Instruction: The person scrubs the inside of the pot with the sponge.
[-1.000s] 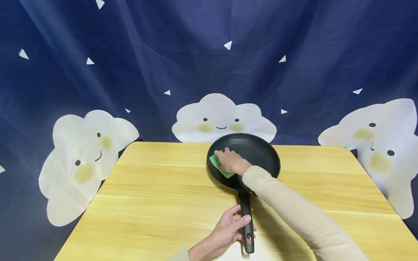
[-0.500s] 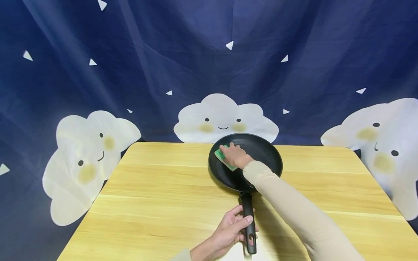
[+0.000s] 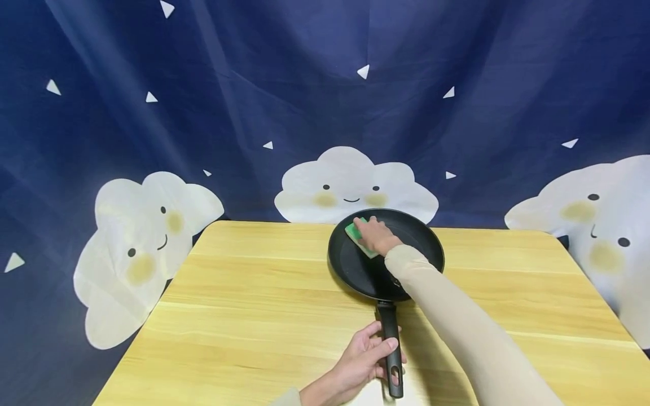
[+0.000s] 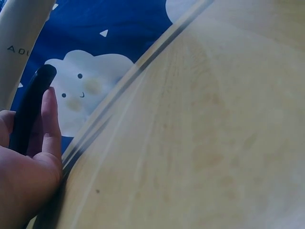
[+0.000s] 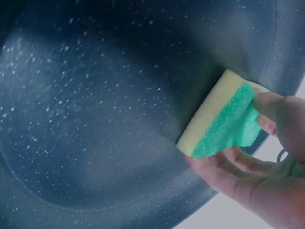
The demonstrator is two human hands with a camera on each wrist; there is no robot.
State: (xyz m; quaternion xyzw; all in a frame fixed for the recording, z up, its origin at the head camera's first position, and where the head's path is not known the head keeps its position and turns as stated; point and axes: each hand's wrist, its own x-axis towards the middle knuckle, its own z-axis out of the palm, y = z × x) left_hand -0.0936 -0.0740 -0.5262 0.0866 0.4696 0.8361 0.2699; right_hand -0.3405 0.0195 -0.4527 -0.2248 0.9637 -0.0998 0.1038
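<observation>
A black frying pan [image 3: 355, 270] sits on the wooden table, its handle [image 3: 390, 327] pointing toward me. My left hand [image 3: 363, 355] grips that handle, thumb on top and fingers beneath; in the left wrist view the same hand [image 4: 28, 171] is wrapped around the dark handle [image 4: 31, 109]. Inside the pan my right hand [image 3: 376, 235] holds a green and yellow sponge [image 3: 361, 237]. Close up in the right wrist view, fingers and thumb pinch the sponge [image 5: 219, 119], and its pale yellow side lies against the pan's speckled interior [image 5: 105, 114].
The wooden table [image 3: 244, 299] extends to both sides of the pan. Behind it hangs a dark blue curtain [image 3: 233, 73] printed with smiling white clouds [image 3: 350, 175] and small triangles. My right sleeve [image 3: 457, 316] crosses over the table's right part.
My right hand has slid the sponge up and to the right across the pan, from its left side toward the far side. The left hand keeps its grip on the handle.
</observation>
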